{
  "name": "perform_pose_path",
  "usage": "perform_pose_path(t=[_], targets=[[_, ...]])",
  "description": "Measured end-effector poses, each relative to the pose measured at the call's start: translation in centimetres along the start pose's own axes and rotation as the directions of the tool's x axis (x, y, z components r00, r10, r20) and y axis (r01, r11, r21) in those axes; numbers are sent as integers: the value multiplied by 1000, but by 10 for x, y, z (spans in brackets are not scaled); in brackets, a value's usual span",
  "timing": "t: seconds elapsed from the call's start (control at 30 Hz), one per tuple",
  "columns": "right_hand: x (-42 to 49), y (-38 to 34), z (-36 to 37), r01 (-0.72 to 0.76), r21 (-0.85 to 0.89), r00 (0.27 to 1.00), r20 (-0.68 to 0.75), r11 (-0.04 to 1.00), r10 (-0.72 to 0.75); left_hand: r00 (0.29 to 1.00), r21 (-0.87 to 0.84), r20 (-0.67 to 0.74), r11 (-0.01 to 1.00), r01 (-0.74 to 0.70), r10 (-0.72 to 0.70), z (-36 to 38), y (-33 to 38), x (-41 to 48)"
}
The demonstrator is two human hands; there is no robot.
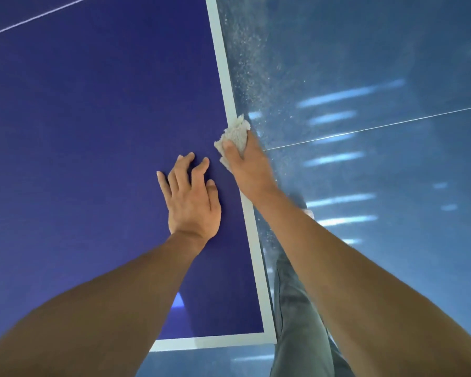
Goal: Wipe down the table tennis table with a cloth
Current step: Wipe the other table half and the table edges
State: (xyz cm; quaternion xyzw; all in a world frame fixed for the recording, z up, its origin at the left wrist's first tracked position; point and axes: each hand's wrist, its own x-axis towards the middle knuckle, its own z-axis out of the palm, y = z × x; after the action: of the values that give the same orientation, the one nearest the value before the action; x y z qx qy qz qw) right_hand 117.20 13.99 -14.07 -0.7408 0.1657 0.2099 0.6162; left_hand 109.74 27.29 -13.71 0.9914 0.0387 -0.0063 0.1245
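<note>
Cloth (234, 135): right hand (249, 168) grips, table (93, 110) edge | left hand (193, 204): seemingly resting

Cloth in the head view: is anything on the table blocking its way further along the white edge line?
Nothing visible does. The right hand holds the cloth at the white edge line of the table; the line ahead is bare. The left hand rests on the blue surface beside it, off the line.

no words, labels, brands or numbers can be read anywhere, neither on the desk (93, 131) nor on the cloth (234, 134).
</note>
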Motion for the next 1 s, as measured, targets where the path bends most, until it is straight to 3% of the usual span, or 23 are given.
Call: perform_pose_path(t=[0.27,0.67,0.8,1.0], targets=[[-104,52,-7,-76,-40,994,79,996,79,996,48,84,999,-5,1,-1,0,3],[110,-74,-5,2,-131,998,68,991,7,1000,69,-15,998,-6,7,5,-1,2],[70,-51,-7,19,-47,995,100,999,-14,1000,84,-5,996,-24,25,1,2,3],[-23,2,-19,-28,-144,987,154,989,50,999,85,31,996,8,-11,-2,7,5]])
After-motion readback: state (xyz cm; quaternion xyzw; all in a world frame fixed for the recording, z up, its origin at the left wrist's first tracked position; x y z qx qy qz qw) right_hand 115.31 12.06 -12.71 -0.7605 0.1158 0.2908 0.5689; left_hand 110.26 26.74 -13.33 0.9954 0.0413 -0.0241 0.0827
